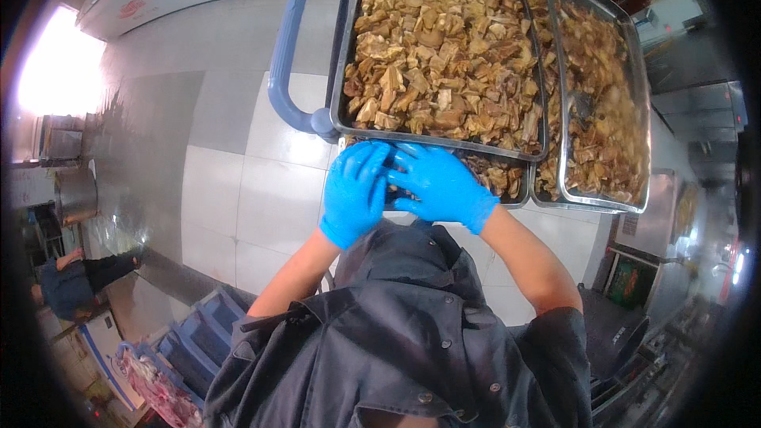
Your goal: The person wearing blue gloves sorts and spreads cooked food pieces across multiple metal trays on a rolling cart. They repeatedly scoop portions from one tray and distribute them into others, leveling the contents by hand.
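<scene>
My left hand (355, 190), in a blue glove, is at the left end of a lower metal tray of brown food pieces (496, 177). Its fingers curl downward, and whatever lies under them is hidden. My right hand (440, 181), gloved in the same blue, reaches in from the right over that tray. Its fingers are spread and point toward the left hand, with nothing visible between them. Beyond both hands, a larger metal tray (440, 141) sits higher, filled with chopped brown-yellow food pieces (446, 41). Its near rim overhangs part of the lower tray.
Another filled metal tray (639, 131) stands tilted on the right stack. A blue cart handle (282, 65) projects at left. Blue crates (196, 333) with raw meat (157, 389) beside them are at lower left. A person (74, 285) is farther left. A black bin (612, 330) is at right.
</scene>
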A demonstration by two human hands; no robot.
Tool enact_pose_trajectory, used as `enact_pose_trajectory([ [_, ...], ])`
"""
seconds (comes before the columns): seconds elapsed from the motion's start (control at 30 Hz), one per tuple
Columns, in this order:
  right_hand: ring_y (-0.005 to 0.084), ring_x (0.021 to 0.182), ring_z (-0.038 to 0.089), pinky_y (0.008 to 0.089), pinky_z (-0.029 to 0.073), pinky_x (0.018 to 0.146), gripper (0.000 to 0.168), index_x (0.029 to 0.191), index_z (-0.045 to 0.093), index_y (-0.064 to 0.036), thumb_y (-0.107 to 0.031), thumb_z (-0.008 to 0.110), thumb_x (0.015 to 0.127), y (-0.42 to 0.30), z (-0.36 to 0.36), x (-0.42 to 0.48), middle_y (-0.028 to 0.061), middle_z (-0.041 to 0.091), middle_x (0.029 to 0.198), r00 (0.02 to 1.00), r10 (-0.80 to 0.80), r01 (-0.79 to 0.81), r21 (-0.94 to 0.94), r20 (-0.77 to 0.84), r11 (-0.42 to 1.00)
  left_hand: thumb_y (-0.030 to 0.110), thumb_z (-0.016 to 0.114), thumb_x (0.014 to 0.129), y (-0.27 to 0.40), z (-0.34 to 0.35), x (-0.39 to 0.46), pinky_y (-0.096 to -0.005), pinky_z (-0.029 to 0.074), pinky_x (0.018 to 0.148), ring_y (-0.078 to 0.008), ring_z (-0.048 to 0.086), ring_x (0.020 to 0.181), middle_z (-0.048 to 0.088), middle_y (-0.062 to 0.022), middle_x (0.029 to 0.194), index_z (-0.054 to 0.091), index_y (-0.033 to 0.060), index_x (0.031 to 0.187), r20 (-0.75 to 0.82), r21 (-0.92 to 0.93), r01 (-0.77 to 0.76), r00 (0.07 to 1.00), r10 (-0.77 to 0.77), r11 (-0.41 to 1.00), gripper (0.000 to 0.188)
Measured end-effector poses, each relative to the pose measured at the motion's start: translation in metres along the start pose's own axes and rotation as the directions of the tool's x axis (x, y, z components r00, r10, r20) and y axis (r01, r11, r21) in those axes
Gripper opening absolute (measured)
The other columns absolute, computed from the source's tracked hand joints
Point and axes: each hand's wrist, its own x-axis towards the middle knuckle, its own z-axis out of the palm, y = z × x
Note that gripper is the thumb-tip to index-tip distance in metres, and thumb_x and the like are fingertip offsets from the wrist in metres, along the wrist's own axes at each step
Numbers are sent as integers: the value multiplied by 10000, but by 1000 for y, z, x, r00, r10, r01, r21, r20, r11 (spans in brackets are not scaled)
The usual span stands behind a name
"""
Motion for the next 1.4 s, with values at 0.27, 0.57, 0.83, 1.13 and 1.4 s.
enact_pose_trajectory([
  [0.27, 294, 1459, 499, 499, 445, 1136, 598, 1575, 539, -280, -335, 678, 995, 14, -10, -55, 65, 506, 1632, 980, 163, -128, -263, 115, 956, 206, 796, 854, 1, -22, -3, -537, 426, 1170, -436, 521, 1385, 568, -199, 1507, 604, 76, 1483, 232, -57, -97, 967, 108, 994, 670],
  [0.57, 287, 1271, 638, 394, 591, 927, 464, 1461, 645, -153, -288, 653, 1018, 24, 12, -22, 73, 596, 1530, 1000, 23, -21, -136, 15, 991, 164, 767, 880, 15, -19, 19, -551, 440, 1127, -467, 500, 1360, 524, -221, 1504, 555, 69, 1498, 229, 27, 38, 973, -43, 999, 661],
  [0.83, 274, 1026, 700, 393, 605, 808, 436, 1397, 669, -186, -146, 664, 963, 32, 10, -50, 59, 694, 1255, 993, 120, -112, -244, 17, 963, 95, 722, 920, -6, -10, 9, -487, 536, 900, -400, 625, 1049, 656, -153, 1179, 685, 87, 1267, 289, 31, -26, 957, 16, 999, 350],
  [1.13, 241, 963, 691, 367, 584, 792, 510, 1363, 710, -209, -110, 733, 862, 17, -20, -69, 32, 682, 1210, 929, 65, -186, -308, -365, 933, 18, 711, 956, 21, -33, 61, -461, 535, 909, -393, 656, 1067, 666, -183, 1142, 667, 42, 1240, -54, -104, -49, 998, 43, 993, 289],
  [1.4, 364, 985, 705, 426, 586, 818, 275, 1325, 657, -110, -157, 650, 1054, 44, -70, 9, 147, 682, 1201, 607, 418, -352, 243, -676, 904, 186, 672, 1002, -16, -13, 166, -515, 380, 1214, -504, 426, 1444, 398, -322, 1582, 452, 0, 1558, -1, 126, 74, 997, -74, 989, 627],
])
